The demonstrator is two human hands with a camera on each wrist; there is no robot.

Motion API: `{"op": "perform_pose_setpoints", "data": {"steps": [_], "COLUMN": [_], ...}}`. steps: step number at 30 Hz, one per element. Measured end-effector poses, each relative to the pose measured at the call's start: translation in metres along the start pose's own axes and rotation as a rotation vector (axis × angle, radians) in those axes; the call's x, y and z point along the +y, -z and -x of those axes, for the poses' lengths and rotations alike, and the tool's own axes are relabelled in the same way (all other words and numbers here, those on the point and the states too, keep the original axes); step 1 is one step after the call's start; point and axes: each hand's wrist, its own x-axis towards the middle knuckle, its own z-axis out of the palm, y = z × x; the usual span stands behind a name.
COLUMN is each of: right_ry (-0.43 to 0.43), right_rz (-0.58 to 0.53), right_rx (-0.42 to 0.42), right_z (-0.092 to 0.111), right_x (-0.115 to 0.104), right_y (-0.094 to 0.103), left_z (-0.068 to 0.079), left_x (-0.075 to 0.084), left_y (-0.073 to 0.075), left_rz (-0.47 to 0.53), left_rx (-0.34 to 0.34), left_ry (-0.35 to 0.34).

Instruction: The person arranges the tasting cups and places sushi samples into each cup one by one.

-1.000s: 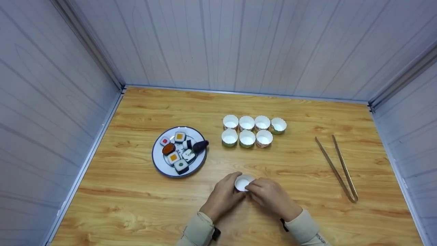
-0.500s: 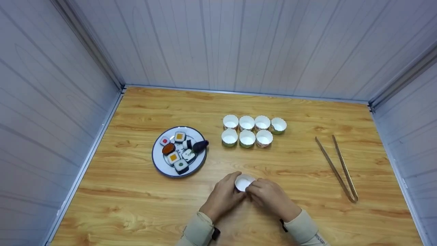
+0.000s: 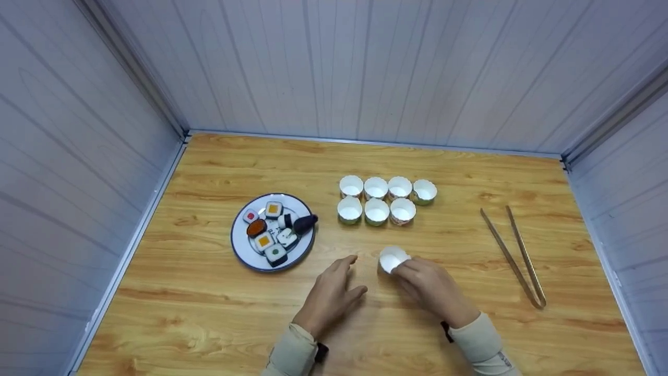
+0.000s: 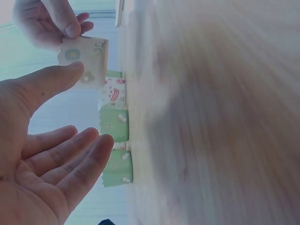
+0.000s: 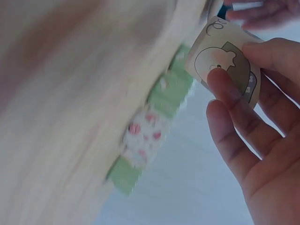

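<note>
My right hand (image 3: 430,290) pinches the rim of a small paper baking cup (image 3: 392,258), white inside, at the middle front of the table. In the right wrist view this paper cup (image 5: 229,58) has a cream outside with a cartoon animal print, and thumb and fingers hold its wall. To the left of it, my left hand (image 3: 329,297) holds nothing, its fingers spread and apart from the cup. The left wrist view has the thumb overlapping the cup (image 4: 84,61), which hangs from the right hand's fingers. Several more paper cups (image 3: 377,211) stand in two rows farther back.
A blue-rimmed white plate (image 3: 242,250) with several toy sushi pieces and a dark purple eggplant-like piece (image 3: 304,224) stands on the left. Metal tongs (image 3: 527,266) lie spread on the right. Pale panel walls (image 3: 334,68) border the wooden table at the back and sides.
The right hand has carried the cup forward and to the right. The left hand has let go of it, opened its fingers and drawn a little to the left.
</note>
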Motion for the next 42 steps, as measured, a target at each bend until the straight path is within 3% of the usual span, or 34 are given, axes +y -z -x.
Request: {"op": "perform_pose_setpoints", "data": {"steps": [6, 11, 20, 28, 36, 42], "right_ry": [-0.031, -0.104, -0.306, -0.385, -0.39, -0.299], "right_rz": [0.023, 0.074, 0.09, 0.07, 0.092, 0.116], "right_rx": [0.077, 0.085, 0.009, -0.053, -0.068, 0.027], "right_z": [0.0, 0.0, -0.003, -0.009, -0.011, -0.01], "right_x": [0.029, 0.058, 0.1, 0.115, 0.118, 0.115], "right_y": [0.018, 0.028, 0.024, 0.012, 0.008, 0.008], "left_z": [0.005, 0.007, 0.01, 0.01, 0.011, 0.011], "left_x": [-0.002, -0.003, -0.005, -0.004, -0.006, -0.005], "left_y": [0.008, 0.014, 0.017, 0.017, 0.017, 0.017], "left_rz": [-0.03, -0.025, -0.023, -0.011, -0.026, -0.026], "left_rx": [0.012, 0.003, -0.006, -0.011, 0.021, 0.011], "left_ry": [0.011, 0.057, 0.094, 0.101, 0.05, 0.067]}}
